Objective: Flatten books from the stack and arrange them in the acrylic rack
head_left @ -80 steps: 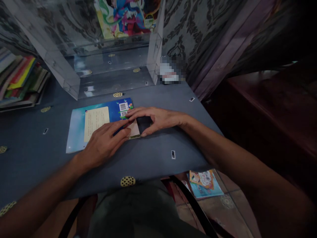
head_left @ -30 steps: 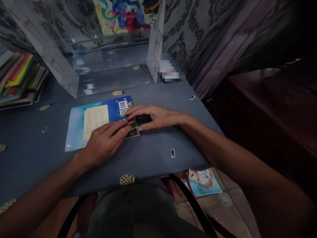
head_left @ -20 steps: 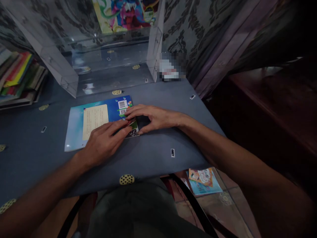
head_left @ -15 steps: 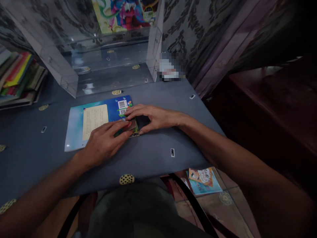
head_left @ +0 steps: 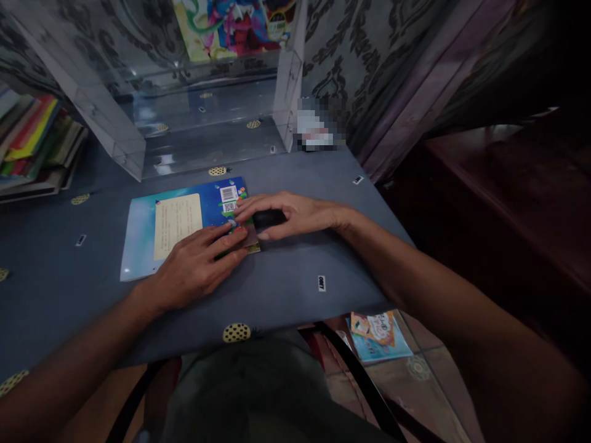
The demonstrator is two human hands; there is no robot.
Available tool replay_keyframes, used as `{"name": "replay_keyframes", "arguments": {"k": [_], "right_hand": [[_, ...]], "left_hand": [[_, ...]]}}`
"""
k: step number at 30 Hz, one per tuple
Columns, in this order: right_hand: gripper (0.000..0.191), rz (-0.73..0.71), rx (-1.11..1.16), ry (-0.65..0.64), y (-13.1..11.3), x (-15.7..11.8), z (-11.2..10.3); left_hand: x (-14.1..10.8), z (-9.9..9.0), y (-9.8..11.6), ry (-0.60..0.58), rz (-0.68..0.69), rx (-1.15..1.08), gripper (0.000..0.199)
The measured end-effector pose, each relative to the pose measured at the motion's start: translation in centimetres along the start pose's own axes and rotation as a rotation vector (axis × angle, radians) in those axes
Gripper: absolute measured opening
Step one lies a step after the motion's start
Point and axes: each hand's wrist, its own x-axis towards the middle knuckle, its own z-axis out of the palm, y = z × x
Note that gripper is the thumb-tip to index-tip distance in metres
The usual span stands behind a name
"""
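Note:
A thin paperback book (head_left: 178,227) lies on the table, its blue cover with a cream text panel and a barcode facing up. My left hand (head_left: 198,264) rests on the near right part of the cover, fingers stretched out and slightly apart. At the book's right edge is my right hand (head_left: 290,215), with its fingertips on the cover beside the barcode. Its thumb is spread away from the fingers and sits by the near right corner. A dark gap shows between that thumb and the fingers. Part of the book's lower right corner is hidden under my hands.
A clear acrylic shelf (head_left: 113,132) stands behind the book, with a colourful picture book (head_left: 240,27) on its upper level. Stacked books (head_left: 37,144) sit at the left. A blurred item (head_left: 316,126) is at the back right. On the floor lie more booklets (head_left: 381,335).
My left fingers have flattened and moved slightly over the book's right corner, which shows less of its raised cover. My right hand has arched a little, its thumb slightly higher.

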Motion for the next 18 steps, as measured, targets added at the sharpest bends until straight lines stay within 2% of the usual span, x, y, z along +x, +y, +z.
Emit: {"name": "replay_keyframes", "arguments": {"k": [4,9,14,18], "right_hand": [[0.033,-0.029,0.02,0.01,-0.1,0.2,0.0],[0.026,-0.092,-0.114,0.098,0.5,0.6,0.9],[0.033,-0.144,-0.266,0.168,0.9,0.6,1.8],[0.037,-0.162,-0.332,0.15,1.1,0.7,1.8]], "left_hand": [[-0.2,0.0,0.0,-0.02,0.057,-0.012,0.027],[-0.1,0.0,-0.1,-0.06,0.083,-0.018,0.027],[-0.3,0.1,-0.1,-0.021,0.103,-0.059,0.026],[-0.3,0.2,0.1,-0.007,0.085,-0.066,0.027]]}}
